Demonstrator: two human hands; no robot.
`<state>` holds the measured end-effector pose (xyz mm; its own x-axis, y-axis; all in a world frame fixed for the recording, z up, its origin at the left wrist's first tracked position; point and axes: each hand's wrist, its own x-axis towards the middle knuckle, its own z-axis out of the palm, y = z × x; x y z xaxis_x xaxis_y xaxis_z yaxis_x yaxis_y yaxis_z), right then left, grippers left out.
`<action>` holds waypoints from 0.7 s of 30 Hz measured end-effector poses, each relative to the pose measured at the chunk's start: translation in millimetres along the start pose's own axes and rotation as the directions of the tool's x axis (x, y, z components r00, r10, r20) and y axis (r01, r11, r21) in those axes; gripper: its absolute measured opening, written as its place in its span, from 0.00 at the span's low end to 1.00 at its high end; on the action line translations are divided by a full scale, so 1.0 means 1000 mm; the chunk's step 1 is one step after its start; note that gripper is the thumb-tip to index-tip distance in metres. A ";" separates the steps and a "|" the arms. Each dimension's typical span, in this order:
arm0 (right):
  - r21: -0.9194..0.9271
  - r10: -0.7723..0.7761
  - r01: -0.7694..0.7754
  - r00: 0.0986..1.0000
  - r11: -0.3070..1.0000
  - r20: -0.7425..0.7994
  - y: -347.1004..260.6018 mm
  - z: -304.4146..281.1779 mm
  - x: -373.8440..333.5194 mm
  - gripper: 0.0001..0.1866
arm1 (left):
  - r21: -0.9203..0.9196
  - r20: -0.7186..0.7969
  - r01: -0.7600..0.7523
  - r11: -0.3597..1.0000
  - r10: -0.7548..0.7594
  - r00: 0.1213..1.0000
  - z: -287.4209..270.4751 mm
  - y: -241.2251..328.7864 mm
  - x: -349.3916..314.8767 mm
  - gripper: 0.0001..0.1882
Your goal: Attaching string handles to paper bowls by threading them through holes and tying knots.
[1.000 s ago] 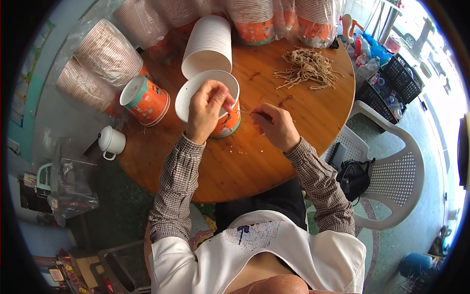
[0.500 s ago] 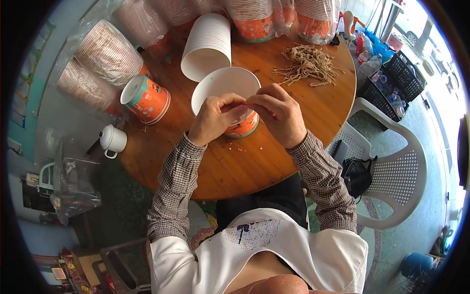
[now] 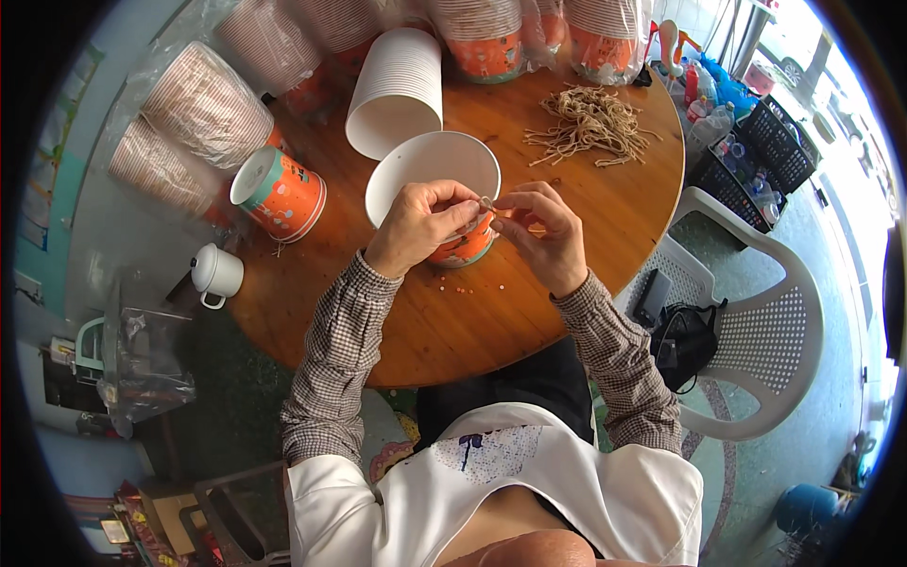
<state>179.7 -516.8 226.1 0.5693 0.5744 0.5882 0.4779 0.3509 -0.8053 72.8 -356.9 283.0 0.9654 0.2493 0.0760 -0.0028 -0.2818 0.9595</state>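
Item: orange paper bucket [image 3: 463, 248], white inside, tilted on the round wooden table [image 3: 529, 331] just before the person. Its rim is gripped by the left hand [image 3: 419, 222]; a thin string end is pinched at that rim by the right hand [image 3: 543, 231], both hands closed and nearly touching. Risk, as judged: the string could slip from the pinch, or the rim be crushed. Adjacent: white cup stack [image 3: 399, 90], finished bucket [image 3: 279, 194], string pile [image 3: 590, 123]. Bare wood is left toward the near edge.

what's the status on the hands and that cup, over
Left hand gripping the orange paper cup at its rim. Right hand pinching at the same rim, fingertips meeting. Small crumbs on the round wooden table, nothing blocking.
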 end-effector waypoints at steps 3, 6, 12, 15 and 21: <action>0.039 0.008 -0.006 0.998 0.999 -0.060 0.006 0.007 0.001 0.09 | 0.014 0.000 -0.008 1.000 0.008 1.000 0.001 0.000 0.001 0.08; 0.090 0.013 -0.006 0.997 0.996 -0.079 0.009 0.012 0.006 0.08 | 0.024 -0.001 -0.025 0.999 0.025 1.000 0.001 0.000 0.000 0.08; 0.082 0.079 -0.073 0.994 0.994 -0.072 0.004 0.012 0.003 0.08 | 0.006 -0.014 -0.045 0.999 0.045 0.999 0.002 0.000 -0.001 0.08; 0.128 0.057 -0.046 0.995 0.991 -0.083 0.004 0.014 0.003 0.08 | -0.057 0.000 -0.033 0.998 0.033 0.999 0.002 0.001 0.000 0.08; 0.180 0.048 -0.025 0.991 0.983 -0.127 0.003 0.019 0.005 0.08 | -0.056 -0.031 -0.023 0.998 0.022 0.999 0.003 0.001 -0.002 0.08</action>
<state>171.1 -498.9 225.7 0.6719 0.4925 0.5531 0.3355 0.4635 -0.8202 71.7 -360.4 283.5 0.9567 0.2715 0.1049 -0.0398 -0.2350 0.9712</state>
